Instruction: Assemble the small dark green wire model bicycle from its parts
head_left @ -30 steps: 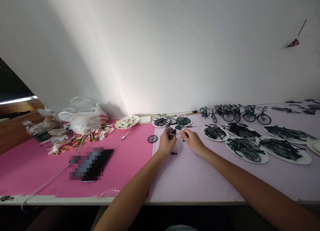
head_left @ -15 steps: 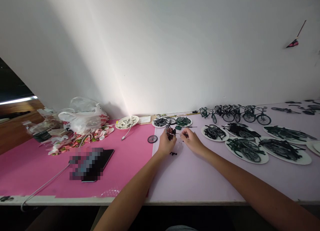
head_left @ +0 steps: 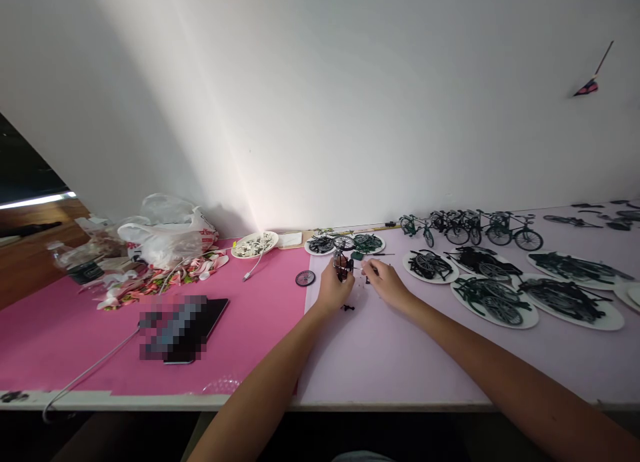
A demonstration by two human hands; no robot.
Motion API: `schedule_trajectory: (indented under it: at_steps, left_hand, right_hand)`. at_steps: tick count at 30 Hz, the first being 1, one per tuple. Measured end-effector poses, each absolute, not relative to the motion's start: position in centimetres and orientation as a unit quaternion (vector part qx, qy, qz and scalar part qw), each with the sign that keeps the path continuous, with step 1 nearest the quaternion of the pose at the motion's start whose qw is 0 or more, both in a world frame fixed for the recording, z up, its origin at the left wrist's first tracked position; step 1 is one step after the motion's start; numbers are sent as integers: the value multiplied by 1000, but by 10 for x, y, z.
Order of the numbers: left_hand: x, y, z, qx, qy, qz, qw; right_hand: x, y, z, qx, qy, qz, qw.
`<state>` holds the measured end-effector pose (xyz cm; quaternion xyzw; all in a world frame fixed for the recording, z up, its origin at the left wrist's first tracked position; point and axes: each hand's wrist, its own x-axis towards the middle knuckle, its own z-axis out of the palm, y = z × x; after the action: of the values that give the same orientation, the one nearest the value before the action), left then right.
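Observation:
My left hand [head_left: 334,287] is closed around a partly built black model bicycle [head_left: 344,267], holding it just above the pale sheet. Much of the model is hidden by my fingers. My right hand [head_left: 386,283] pinches a thin screwdriver [head_left: 358,269], whose light shaft points left at the model. Its handle is mostly covered by the fingers. A loose black wheel [head_left: 305,278] lies left of my left hand. Below that hand rests a small black part [head_left: 347,307], and another small dark part [head_left: 368,281] lies beneath the right fingertips.
White plates [head_left: 531,322] of dark bicycle parts spread to the right. Several assembled model bicycles [head_left: 470,227] stand along the wall. Behind my hands are parts plates [head_left: 320,252] and a small green block [head_left: 357,255]. On the pink sheet [head_left: 260,329] lie a tablet [head_left: 213,322], a cable and plastic bags [head_left: 167,232].
My right hand has shifted very slightly right, and a small dark part now shows beneath its fingertips. The left hand keeps its hold on the model bicycle.

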<state>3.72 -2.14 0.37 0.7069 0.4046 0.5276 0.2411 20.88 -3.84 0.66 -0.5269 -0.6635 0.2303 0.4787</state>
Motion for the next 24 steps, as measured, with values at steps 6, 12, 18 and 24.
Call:
schedule_trajectory:
  at_steps: [6,12,18,24]
  left_hand:
    - [36,-21,4,706,409,526,239]
    - [36,-21,4,699,416,528,244]
    - [35,-20,3,701,417,522,251]
    - [35,-18,2,703,416,521,247]
  right_hand:
    - [208,-34,-1,-508,-663,236,496]
    - [208,-36,2,-500,-658,269,494]
    - [209,-40,8,-506,-668,261,479]
    - [210,-38,8,-505,-679,237,478]
